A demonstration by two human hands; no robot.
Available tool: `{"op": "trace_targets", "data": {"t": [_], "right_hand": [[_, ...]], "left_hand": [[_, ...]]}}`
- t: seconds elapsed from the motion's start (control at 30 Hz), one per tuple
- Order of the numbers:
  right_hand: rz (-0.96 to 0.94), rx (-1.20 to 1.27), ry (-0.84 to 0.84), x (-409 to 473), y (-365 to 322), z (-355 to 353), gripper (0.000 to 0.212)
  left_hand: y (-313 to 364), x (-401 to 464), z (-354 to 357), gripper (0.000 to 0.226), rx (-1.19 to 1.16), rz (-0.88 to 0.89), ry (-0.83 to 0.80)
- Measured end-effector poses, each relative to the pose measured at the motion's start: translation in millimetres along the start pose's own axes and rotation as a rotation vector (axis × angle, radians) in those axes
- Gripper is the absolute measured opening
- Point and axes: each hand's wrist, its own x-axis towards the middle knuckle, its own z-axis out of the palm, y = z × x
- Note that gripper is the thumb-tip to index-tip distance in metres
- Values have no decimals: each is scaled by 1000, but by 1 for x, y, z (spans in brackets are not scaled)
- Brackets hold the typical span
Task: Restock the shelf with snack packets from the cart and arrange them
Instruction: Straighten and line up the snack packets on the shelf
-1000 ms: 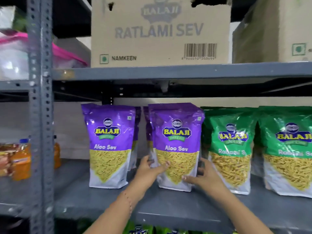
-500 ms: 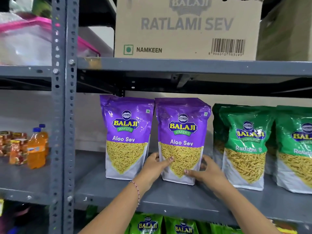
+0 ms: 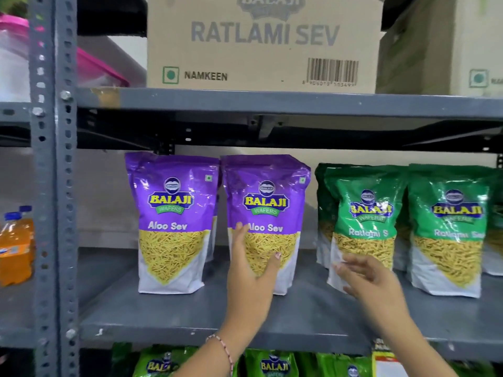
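Two purple Aloo Sev packets stand upright on the grey shelf (image 3: 190, 319): the left packet (image 3: 171, 213) and the right packet (image 3: 269, 202), with more purple packets behind them. My left hand (image 3: 250, 265) lies flat with spread fingers against the front of the right purple packet. My right hand (image 3: 364, 276) is off that packet, open and blurred, in front of the lower left corner of a green Ratlami Sev packet (image 3: 364, 219). A second green packet (image 3: 449, 227) stands further right.
A Ratlami Sev carton (image 3: 261, 44) sits on the shelf above. A grey slotted upright (image 3: 53, 186) bounds the bay on the left, with orange drink bottles (image 3: 16, 246) beyond it. Green packets (image 3: 272, 363) fill the shelf below.
My right hand has let go of the right purple packet and moved right toward the green packet. My left hand slid up its front. The view came closer.
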Motion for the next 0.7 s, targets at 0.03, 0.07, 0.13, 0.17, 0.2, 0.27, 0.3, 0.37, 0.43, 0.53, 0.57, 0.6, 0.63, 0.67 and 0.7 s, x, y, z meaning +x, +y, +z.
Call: {"op": "trace_targets", "data": {"t": [0.03,0.07,0.13,0.17,0.2,0.27,0.3,0.37,0.43,0.53,0.57,0.6,0.63,0.67,0.7], "right_hand": [[-16,3,69,2,0,-18,17],[-18,-6,129,7,1,-34,17],[1,-67,151,20,6,-62,34],[30,-99,127,28,7,-71,46],[56,-114,80,35,9,-79,55],[104,-125,-43,45,11,-91,58],[124,-129,-104,48,11,-91,54],[164,-105,-196,58,17,-93,50],[228,-35,-247,73,26,-101,64],[247,68,-339,92,39,-104,99],[233,67,-357,95,43,-105,100],[228,53,-377,94,41,-104,98],[226,33,-395,94,39,-104,93],[232,21,-427,94,39,-103,87],[231,17,-453,95,40,-103,84]], "left_hand": [[4,-4,11,63,-39,35,-46],[10,-8,23,55,-83,43,-109],[18,-8,49,37,-162,-32,-202],[21,-2,62,30,-190,-90,-223],[23,5,76,26,-193,-150,-236],[33,20,106,19,-182,-242,-281],[35,28,116,14,-191,-296,-292],[42,46,139,15,-196,-363,-247],[46,67,162,27,-207,-412,-141],[49,95,182,25,-322,-513,-116],[50,99,186,21,-335,-516,-119],[50,102,188,19,-315,-507,-118],[50,104,190,21,-294,-492,-104],[50,106,189,22,-271,-460,-93],[48,109,192,23,-243,-431,-73]]}}
